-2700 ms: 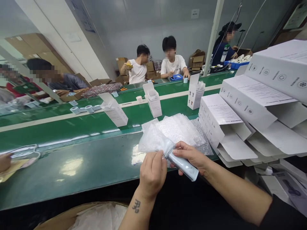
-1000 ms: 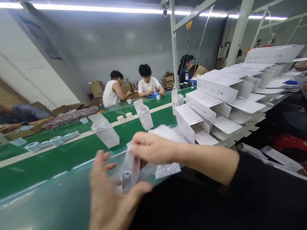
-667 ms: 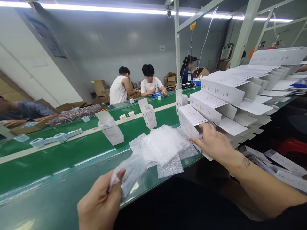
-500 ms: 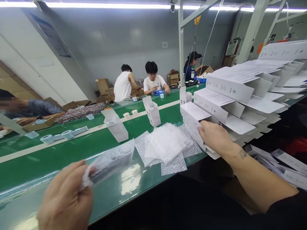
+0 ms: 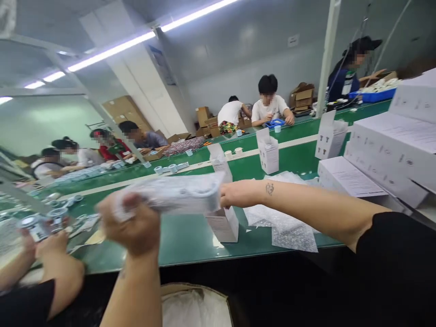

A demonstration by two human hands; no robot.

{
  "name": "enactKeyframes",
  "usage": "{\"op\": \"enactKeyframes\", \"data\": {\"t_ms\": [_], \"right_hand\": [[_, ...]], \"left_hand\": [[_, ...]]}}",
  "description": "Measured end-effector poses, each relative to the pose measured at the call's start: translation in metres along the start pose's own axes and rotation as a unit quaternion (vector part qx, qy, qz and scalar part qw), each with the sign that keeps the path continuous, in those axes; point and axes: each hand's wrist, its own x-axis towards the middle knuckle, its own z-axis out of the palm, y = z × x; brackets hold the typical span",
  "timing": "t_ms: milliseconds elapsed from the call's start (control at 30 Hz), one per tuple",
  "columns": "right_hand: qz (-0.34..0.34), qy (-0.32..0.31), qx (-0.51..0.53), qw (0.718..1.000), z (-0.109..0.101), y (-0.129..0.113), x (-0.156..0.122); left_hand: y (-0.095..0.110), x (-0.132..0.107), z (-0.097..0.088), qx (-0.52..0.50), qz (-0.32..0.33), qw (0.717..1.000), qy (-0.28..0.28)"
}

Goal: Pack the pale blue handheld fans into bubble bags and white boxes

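Observation:
My left hand (image 5: 134,222) is closed round the near end of a pale device wrapped in bubble wrap (image 5: 184,193), blurred by motion. It points right, towards my right hand (image 5: 236,193), whose fingers curl at the top of a white box (image 5: 223,227). The box rests on the green tabletop, its upper part hidden behind the wrapped device. Under my right forearm lie several flat bubble wrap bags (image 5: 289,227). Behind the device, another white box (image 5: 220,156) shows its raised flap.
White boxes (image 5: 384,141) are stacked at right. More open boxes (image 5: 269,154) stand along the green conveyor (image 5: 293,156), near paper cups (image 5: 233,153). A co-worker's hands (image 5: 47,243) hold pale blue parts at left. Other people sit across. A lined bin (image 5: 195,306) stands below the table edge.
My view has swung left. My right hand has left the box stack and is now at a box on the tabletop. My left hand has raised the wrapped device beside it.

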Motion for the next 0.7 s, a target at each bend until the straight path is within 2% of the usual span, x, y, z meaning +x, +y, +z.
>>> {"op": "enactKeyframes", "data": {"t_ms": [33, 67, 100, 133, 200, 267, 333, 400, 433, 533, 600, 633, 700], "right_hand": [[-0.013, 0.018, 0.023, 0.999, 0.007, 0.006, 0.003], [-0.019, 0.041, 0.044, 0.998, 0.015, 0.010, 0.003], [-0.021, 0.073, 0.064, 0.995, 0.023, 0.013, 0.001], [-0.020, 0.108, 0.085, 0.990, 0.031, 0.014, -0.001], [-0.014, 0.178, 0.133, 0.975, 0.047, 0.012, -0.004], [-0.004, 0.224, 0.168, 0.960, 0.059, 0.006, -0.001], [0.000, 0.250, 0.196, 0.948, 0.068, -0.003, 0.005], [0.004, 0.266, 0.227, 0.937, 0.073, -0.011, 0.012], [0.007, 0.270, 0.245, 0.931, 0.075, -0.015, 0.014], [0.019, 0.269, 0.294, 0.917, 0.082, -0.023, 0.015], [0.026, 0.271, 0.313, 0.910, 0.086, -0.025, 0.013], [0.031, 0.277, 0.318, 0.906, 0.088, -0.025, 0.012], [0.040, 0.303, 0.322, 0.896, 0.093, -0.025, 0.012]], "left_hand": [[0.003, 0.001, 0.005, 0.026, 0.062, 0.998, 0.019], [0.006, 0.003, 0.007, 0.041, 0.138, 0.990, 0.012], [0.008, 0.005, 0.007, 0.043, 0.216, 0.975, -0.024], [0.011, 0.009, 0.004, 0.030, 0.281, 0.955, -0.086], [0.019, 0.021, -0.007, 0.014, 0.371, 0.902, -0.220], [0.032, 0.038, -0.016, 0.021, 0.416, 0.841, -0.344], [0.046, 0.053, -0.016, 0.017, 0.437, 0.774, -0.458], [0.058, 0.061, -0.004, -0.003, 0.444, 0.722, -0.530], [0.061, 0.060, 0.005, -0.010, 0.444, 0.711, -0.545], [0.056, 0.046, 0.029, -0.020, 0.454, 0.703, -0.546], [0.048, 0.029, 0.033, -0.026, 0.452, 0.719, -0.528], [0.046, 0.019, 0.031, -0.028, 0.437, 0.749, -0.497], [0.045, -0.005, 0.020, -0.009, 0.368, 0.846, -0.386]]}}
